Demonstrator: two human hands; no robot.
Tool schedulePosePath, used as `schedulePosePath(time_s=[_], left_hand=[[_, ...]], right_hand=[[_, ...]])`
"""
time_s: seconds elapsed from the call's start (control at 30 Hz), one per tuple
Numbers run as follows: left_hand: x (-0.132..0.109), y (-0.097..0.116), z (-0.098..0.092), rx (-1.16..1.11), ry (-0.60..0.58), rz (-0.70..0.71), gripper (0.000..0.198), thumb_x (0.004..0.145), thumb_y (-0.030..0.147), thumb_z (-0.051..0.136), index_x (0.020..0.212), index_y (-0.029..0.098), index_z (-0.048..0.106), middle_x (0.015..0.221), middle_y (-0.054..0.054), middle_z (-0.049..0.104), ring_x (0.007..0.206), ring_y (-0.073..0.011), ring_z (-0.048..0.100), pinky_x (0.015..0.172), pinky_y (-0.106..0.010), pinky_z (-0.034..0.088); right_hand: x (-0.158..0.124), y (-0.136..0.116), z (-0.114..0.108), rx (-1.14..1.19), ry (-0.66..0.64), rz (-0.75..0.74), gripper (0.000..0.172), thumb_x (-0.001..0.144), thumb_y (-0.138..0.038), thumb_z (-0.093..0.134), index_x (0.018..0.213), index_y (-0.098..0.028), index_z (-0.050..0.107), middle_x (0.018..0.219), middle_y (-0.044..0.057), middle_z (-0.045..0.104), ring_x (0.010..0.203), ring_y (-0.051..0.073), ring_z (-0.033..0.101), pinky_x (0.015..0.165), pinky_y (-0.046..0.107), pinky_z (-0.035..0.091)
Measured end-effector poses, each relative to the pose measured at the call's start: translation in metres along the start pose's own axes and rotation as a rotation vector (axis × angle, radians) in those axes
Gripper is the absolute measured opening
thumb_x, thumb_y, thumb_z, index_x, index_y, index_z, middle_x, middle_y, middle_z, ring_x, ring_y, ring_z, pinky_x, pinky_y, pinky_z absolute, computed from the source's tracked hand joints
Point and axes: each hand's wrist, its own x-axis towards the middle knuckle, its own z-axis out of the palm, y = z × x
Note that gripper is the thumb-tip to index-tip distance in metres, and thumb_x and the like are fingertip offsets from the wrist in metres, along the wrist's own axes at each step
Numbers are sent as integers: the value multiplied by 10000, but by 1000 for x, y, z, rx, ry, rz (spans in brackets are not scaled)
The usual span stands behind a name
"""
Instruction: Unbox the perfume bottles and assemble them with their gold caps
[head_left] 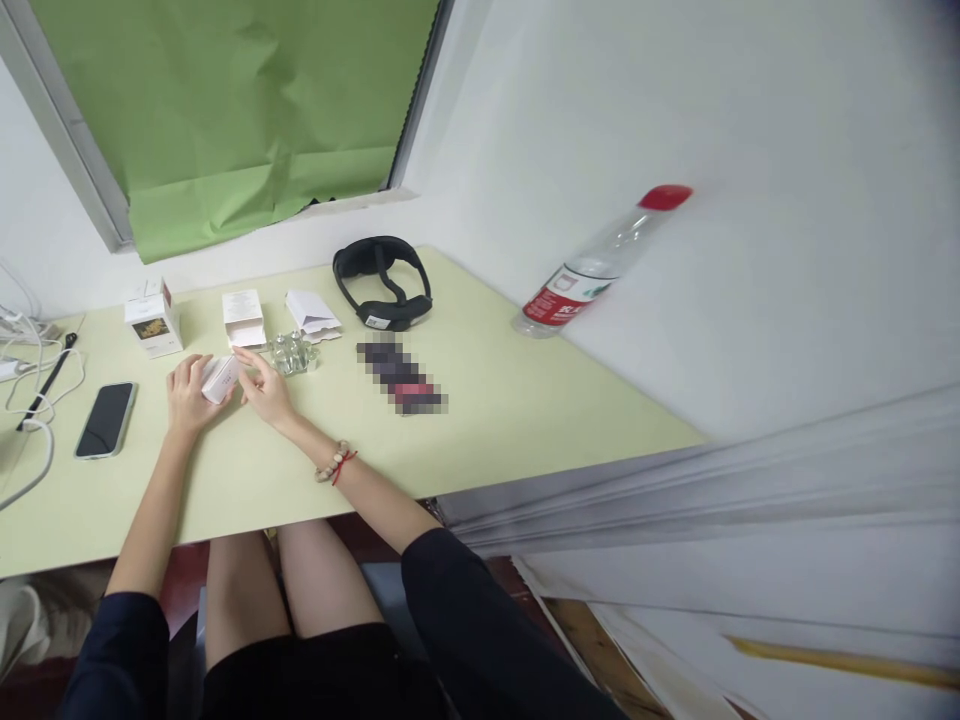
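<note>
My left hand [187, 395] and my right hand [264, 388] hold a small white box [220, 378] between them, just above the pale green table [495, 420]. The left hand grips its left end; the right hand's fingers pinch its right end. A bead bracelet with a red string [335, 464] circles my right wrist. A crumpled piece of clear plastic wrap [291, 353] lies just beyond my right hand.
A smartphone [106, 419] lies face up at the left, beside white cables [30, 400]. Behind the hands stand white boxes [153, 320] [243, 317] and a folded leaflet [311, 313]. A black headset [384, 283] and a water bottle [600, 262] are at the back right.
</note>
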Motion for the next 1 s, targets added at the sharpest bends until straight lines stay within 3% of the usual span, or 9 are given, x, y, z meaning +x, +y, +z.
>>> schedulePosePath(time_s=[0.13,0.43,0.63,0.8,1.0], left_hand=[[-1,-3,-1,18,-2,-22,618,748,552,641,1238,193,534,1246,-175,588,1177,-313,544,973,-416,363],[1,0,-3,28,-36,-60,574,778,526,617,1239,194,536,1250,-173,583,1166,-315,544,963,-413,347],[4,-3,-3,76,-20,-108,571,797,538,609,1234,176,539,1256,-170,585,1172,-308,539,949,-391,344],[3,-5,-1,59,-1,-89,523,790,472,643,1213,181,541,1222,-160,598,1151,-303,543,929,-385,356],[-3,-1,8,1,-22,60,279,865,352,567,1089,185,563,1154,-151,618,1069,-261,571,890,-374,393]], right_hand=[[0,4,3,15,13,0,454,950,-461,407,1359,-284,494,1366,81,570,485,61,580,506,237,522],[3,1,-1,-11,77,-17,345,910,-316,476,1241,-247,549,1243,52,636,486,50,528,508,218,499],[5,-1,-3,-91,181,-123,276,898,-269,488,1145,-204,592,1155,63,640,681,102,573,577,206,477],[1,-6,-9,-265,135,-126,263,908,-284,496,1116,-201,632,1064,30,667,532,74,489,652,229,466],[-6,-8,-3,-457,-44,-45,293,888,-287,536,1147,-240,663,889,1,718,710,141,628,716,238,464]])
